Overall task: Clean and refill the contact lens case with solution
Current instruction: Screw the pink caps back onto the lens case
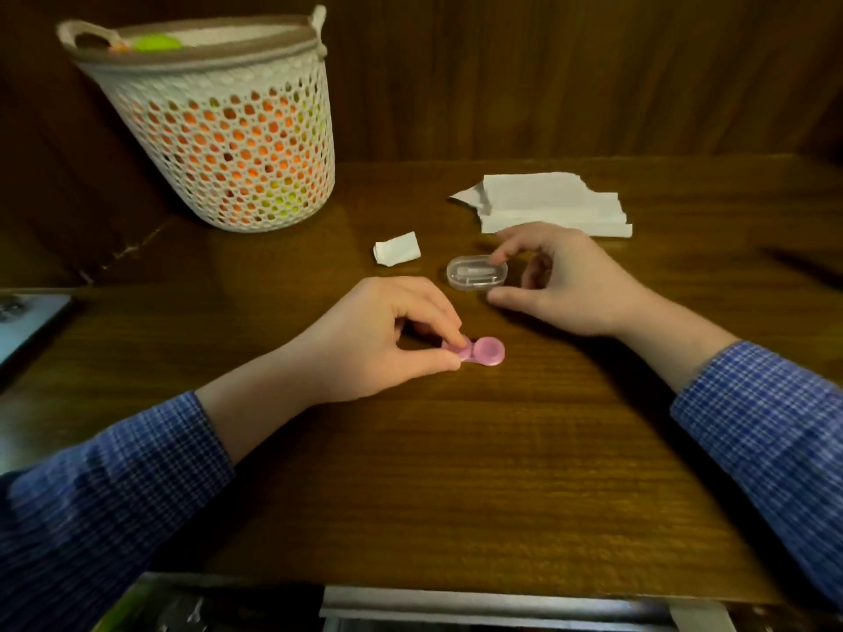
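Observation:
A pink contact lens case (483,351) lies flat on the wooden table (456,472) near the middle. My left hand (383,339) pinches its left cup between thumb and fingers; the right cup shows with its cap on. Just behind it lies a small clear plastic box (476,273) with white parts inside. My right hand (565,285) curls round that box's right end, index finger on its top and thumb at its near edge. No solution bottle is in view.
A white mesh basket (219,130) with orange and green contents stands at the back left. A stack of white tissues (547,203) lies at the back right, a small crumpled tissue piece (397,249) between them. A dark flat object (27,326) lies at the left edge.

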